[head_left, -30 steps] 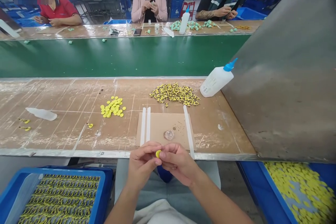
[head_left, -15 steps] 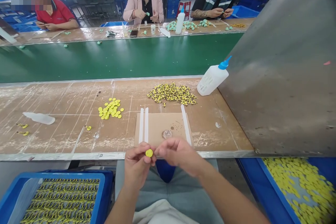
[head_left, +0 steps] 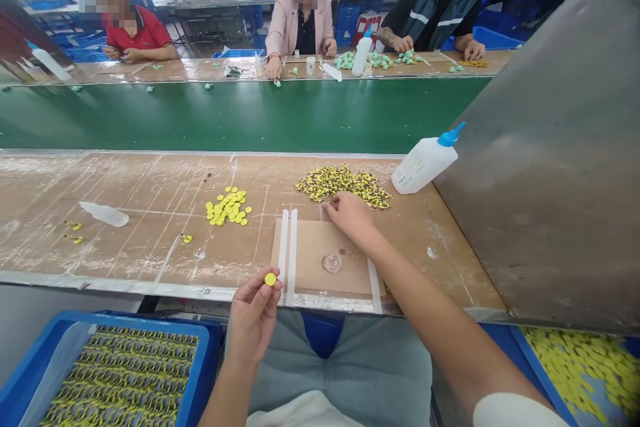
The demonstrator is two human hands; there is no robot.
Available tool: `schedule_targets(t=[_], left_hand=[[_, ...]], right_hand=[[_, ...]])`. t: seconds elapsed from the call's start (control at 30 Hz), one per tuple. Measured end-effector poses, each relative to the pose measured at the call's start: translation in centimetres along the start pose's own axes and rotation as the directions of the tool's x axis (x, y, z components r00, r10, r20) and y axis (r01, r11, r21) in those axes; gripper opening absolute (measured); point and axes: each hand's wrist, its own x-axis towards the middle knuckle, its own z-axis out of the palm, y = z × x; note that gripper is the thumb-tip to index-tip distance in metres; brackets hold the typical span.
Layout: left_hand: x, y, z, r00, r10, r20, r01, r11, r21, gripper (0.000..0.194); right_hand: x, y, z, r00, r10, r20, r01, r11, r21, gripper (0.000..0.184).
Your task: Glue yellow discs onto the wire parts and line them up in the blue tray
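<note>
Between the fingertips of my left hand [head_left: 255, 317] is a small round yellow disc [head_left: 271, 279], held above the table's front edge. My right hand [head_left: 350, 217] reaches forward to the near edge of a pile of small yellow-and-black pieces [head_left: 340, 183]. Its thumb and fingertips are pinched together there; whether a piece is between them is too small to make out. Below that hand lies a cardboard sheet [head_left: 310, 273] with white tape strips and a small clear round dish [head_left: 332, 263]. A heap of yellow discs [head_left: 227, 207] lies to the left.
A white bottle with a blue nozzle [head_left: 425, 163] leans by a large metal box [head_left: 545, 167]. Blue trays of yellow parts stand at lower left [head_left: 203, 353] and lower right [head_left: 537, 373]. Beyond the green belt [head_left: 225, 117], several people work at another table.
My right hand has left the disc in my left hand and moved forward to the yellow-and-black pile. My left hand still holds the disc. Opposite, a person's hand now reaches to the belt's edge.
</note>
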Motion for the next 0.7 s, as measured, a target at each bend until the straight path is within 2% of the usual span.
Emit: schedule_targets(t=[0.17,0.27,0.33,0.47,0.6,0.7], left_hand=[[0.1,0.3,-0.3,1.000,0.000,-0.019,0.000,1.000,0.001,0.048],[0.1,0.3,-0.1,1.000,-0.001,-0.021,0.001,1.000,-0.003,0.047],[0.2,0.2,0.2,1.000,-0.001,-0.022,0.001,1.000,-0.008,0.047],[0.2,-0.2,0.4,1.000,-0.008,-0.013,0.008,1.000,-0.005,0.047],[0.2,-0.6,0.6,1.000,-0.011,0.003,0.011,1.000,0.011,0.047],[0.5,-0.7,0.7,1.000,-0.004,0.007,0.004,1.000,0.021,0.046]], right_hand=[[0.1,0.1,0.3,0.996,-0.083,0.008,0.083,0.996,-0.021,0.018],[-0.3,0.6,0.0,0.973,-0.229,0.027,0.229,0.973,0.000,0.011],[-0.5,1.2,-0.5,0.937,-0.345,0.050,0.344,0.939,0.016,0.010],[-0.5,3.6,-1.8,0.878,-0.477,0.034,0.475,0.879,0.044,0.012],[-0.8,6.6,-3.7,0.854,-0.520,-0.002,0.519,0.853,0.058,0.018],[-1.7,8.7,-5.3,0.842,-0.539,0.026,0.536,0.841,0.076,0.017]])
